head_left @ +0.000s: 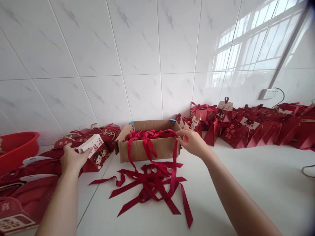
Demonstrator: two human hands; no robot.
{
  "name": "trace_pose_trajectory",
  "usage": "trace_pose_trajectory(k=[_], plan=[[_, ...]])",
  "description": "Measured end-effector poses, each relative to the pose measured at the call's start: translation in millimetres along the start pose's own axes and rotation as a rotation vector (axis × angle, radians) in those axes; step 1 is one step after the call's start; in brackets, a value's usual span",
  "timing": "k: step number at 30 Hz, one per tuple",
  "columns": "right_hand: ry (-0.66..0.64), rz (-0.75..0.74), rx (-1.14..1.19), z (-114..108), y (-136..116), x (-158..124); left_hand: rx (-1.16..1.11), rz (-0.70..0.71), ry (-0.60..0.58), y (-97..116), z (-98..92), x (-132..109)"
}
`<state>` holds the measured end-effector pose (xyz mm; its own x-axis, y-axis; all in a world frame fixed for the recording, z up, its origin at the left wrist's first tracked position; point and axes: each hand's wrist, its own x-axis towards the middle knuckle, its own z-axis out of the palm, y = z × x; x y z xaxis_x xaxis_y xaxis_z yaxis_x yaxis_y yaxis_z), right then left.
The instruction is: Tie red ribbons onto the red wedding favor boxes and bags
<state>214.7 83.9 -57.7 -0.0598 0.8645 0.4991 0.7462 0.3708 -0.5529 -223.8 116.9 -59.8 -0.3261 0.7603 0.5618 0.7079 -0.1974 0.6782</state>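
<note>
My left hand (73, 157) is at a small red and white box (98, 154) with cartoon figures, among red gift boxes on the left; its thumb lies against the box's white part. My right hand (192, 141) is at the right front corner of an open cardboard box (147, 150), fingertips pinched on a red ribbon (175, 160) that hangs over the rim. Red ribbons (147, 134) fill the cardboard box. More ribbons (155, 183) lie in a loose pile on the white surface before it.
A red basin (19, 149) stands at the far left, behind red packages (36, 193). Rows of red gift boxes (236, 132) line the tiled wall on the right. A socket (268, 93) with a black cable is on the wall. A cord loop (306, 172) lies at the right edge.
</note>
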Motion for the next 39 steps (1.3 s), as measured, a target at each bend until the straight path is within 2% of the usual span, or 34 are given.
trace_pose_trajectory(k=[3,5,8,9,11,12,15,17,19,22,24,27,32,36,39], plan=[[0.060,0.009,0.002,-4.9,2.3,0.1,-0.007,-0.190,0.180,7.4,0.9,0.4],[0.116,0.003,0.025,-9.9,0.6,-0.4,-0.046,-0.255,0.267,20.7,-5.8,3.7],[0.218,-0.035,0.161,-18.1,-8.3,-4.2,-0.156,-0.256,0.355,57.2,-16.5,2.7],[0.238,-0.048,0.230,-20.4,-13.1,-6.5,-0.233,-0.213,0.375,73.0,-17.3,-1.4],[0.220,-0.077,0.375,-23.6,-25.0,-12.8,-0.327,-0.127,0.315,106.2,-11.9,-17.0],[0.191,-0.097,0.447,-24.2,-31.6,-16.3,-0.375,-0.068,0.243,122.1,-5.5,-27.9],[0.088,-0.184,0.627,-21.3,-50.3,-26.3,-0.516,0.014,-0.062,159.7,23.6,-66.4],[0.045,-0.236,0.659,-16.1,-58.1,-29.9,-0.558,0.059,-0.247,174.0,44.4,-89.5],[0.054,-0.266,0.616,-10.0,-60.3,-30.2,-0.594,0.083,-0.312,180.7,60.6,-105.5],[0.130,-0.252,0.530,-2.7,-55.2,-25.3,-0.638,0.064,-0.315,182.5,72.5,-116.1],[0.143,-0.240,0.512,-0.1,-50.1,-21.1,-0.654,0.039,-0.307,182.1,74.4,-117.9],[0.086,-0.208,0.572,1.5,-45.4,-16.9,-0.670,0.053,-0.301,183.0,74.4,-119.5],[-0.026,-0.043,0.736,2.5,-44.2,-15.1,-0.627,0.071,-0.310,185.4,73.6,-122.2],[-0.079,-0.032,0.736,4.7,-43.3,-14.7,-0.565,0.069,-0.393,180.1,72.5,-117.7],[-0.082,-0.043,0.670,8.5,-41.9,-14.7,-0.421,0.105,-0.473,173.0,74.5,-113.2]])
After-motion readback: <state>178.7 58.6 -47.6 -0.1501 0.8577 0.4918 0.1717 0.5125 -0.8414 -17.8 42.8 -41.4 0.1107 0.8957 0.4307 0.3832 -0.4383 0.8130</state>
